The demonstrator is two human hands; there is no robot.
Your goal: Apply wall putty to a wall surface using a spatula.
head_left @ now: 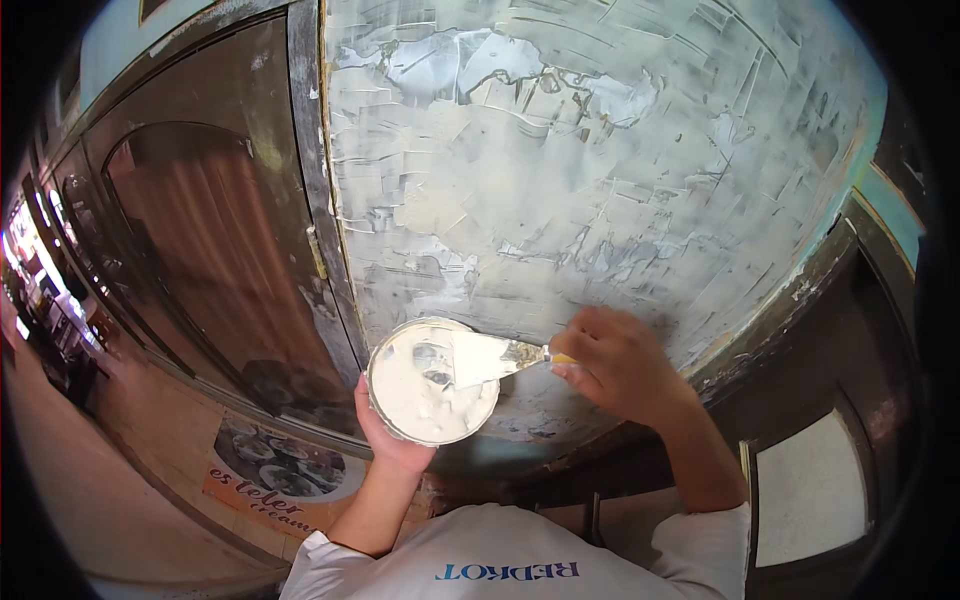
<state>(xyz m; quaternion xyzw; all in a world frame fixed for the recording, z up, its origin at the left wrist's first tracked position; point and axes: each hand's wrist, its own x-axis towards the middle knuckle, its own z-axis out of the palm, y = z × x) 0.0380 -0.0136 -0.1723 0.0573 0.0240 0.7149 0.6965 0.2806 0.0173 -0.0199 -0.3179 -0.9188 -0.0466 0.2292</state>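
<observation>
My left hand (392, 440) is closed around the side and underside of a round tub (487, 418). White putty (420, 400) coats the inside of the tub, with a darker patch near its middle. In my right hand (615, 362) is a putty knife (523, 354), gripped by its yellowish handle. Its wide blade lies over the tub's right side, covered in white putty. Beyond both hands rises a wall (520, 180) with rough, streaky grey-white patches and some bare pale-blue spots.
To the left stands a dark wooden door (215, 200) with a reddish curtain behind its arched pane. A printed orange banner (280, 470) is below it. Dark wooden framing with a pale panel (812, 490) is on the right.
</observation>
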